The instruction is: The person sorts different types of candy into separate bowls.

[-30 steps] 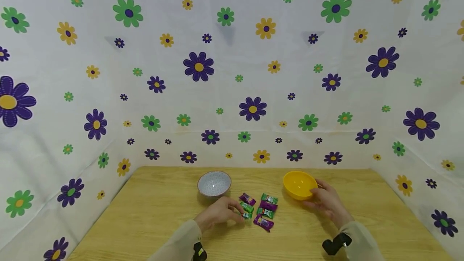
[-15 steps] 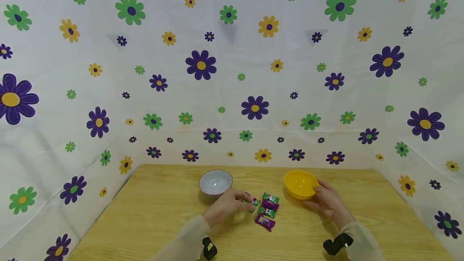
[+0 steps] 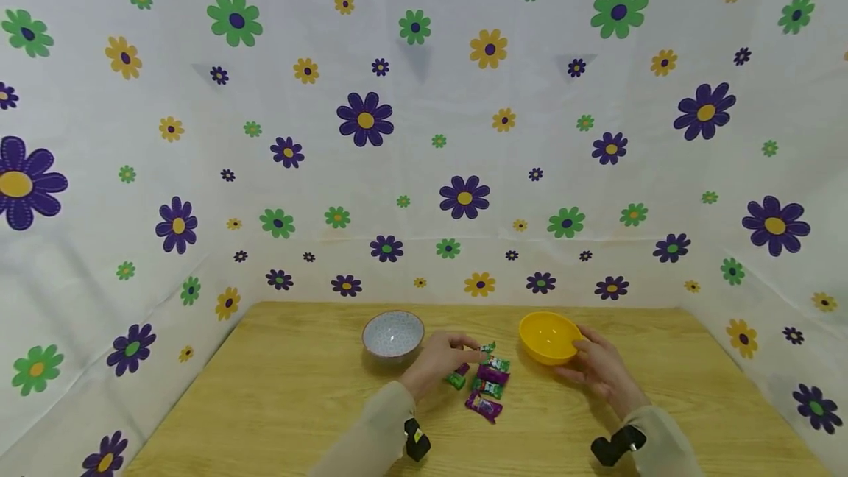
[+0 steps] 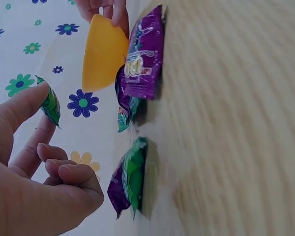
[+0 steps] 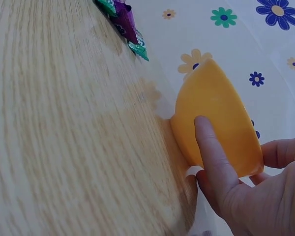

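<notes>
My left hand pinches a green-wrapped candy between thumb and finger, above the table; its other fingers are curled in, as the left wrist view shows. Under that hand lie a purple and a green candy, partly hidden in the head view. Just right of it, a column of green and purple wrapped candies lies on the table. My right hand grips the yellow bowl at its right side, with one finger along the outer wall and others at the rim.
A pale patterned bowl with a reddish rim stands behind my left hand. The wooden table is bounded by white flower-print cloth at the back and both sides.
My left hand has taken up a green candy from the left group and carried it right and away from me, toward the yellow bowl. The right hand stays on that bowl.
</notes>
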A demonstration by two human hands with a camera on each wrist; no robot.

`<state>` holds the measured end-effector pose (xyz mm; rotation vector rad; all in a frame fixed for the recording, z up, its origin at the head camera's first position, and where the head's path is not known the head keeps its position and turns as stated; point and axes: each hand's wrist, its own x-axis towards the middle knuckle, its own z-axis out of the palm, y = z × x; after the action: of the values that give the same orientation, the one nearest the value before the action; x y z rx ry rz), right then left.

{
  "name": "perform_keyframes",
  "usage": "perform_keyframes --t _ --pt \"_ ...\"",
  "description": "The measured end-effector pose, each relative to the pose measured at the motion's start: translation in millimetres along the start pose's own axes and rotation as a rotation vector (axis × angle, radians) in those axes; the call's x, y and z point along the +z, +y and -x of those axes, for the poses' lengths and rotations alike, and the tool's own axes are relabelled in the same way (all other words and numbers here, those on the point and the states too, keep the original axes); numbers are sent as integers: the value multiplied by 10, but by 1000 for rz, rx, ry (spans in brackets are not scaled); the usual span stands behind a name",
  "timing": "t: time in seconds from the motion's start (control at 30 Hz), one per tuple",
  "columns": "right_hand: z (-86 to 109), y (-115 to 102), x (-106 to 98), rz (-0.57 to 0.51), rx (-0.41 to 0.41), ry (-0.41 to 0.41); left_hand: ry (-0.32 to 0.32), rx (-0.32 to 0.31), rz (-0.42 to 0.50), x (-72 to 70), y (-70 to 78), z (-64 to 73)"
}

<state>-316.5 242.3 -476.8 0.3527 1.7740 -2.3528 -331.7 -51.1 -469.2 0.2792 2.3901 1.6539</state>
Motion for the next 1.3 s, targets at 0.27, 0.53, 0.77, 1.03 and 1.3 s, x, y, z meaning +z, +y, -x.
perform_keyframes --t 0.27,0.53,0.77,1.03,1.3 --pt "28 -11 17 -4 10 5 43 -33 46 239 102 -172" --pt "30 -16 24 8 5 6 81 -4 149 471 199 -287" --pt "30 -28 -13 8 11 6 160 -53 185 728 308 -378" --pt "28 -48 -14 23 17 14 240 -83 217 951 409 -450" --pt "22 -45 -3 29 13 -1 263 -109 191 1042 448 -410"
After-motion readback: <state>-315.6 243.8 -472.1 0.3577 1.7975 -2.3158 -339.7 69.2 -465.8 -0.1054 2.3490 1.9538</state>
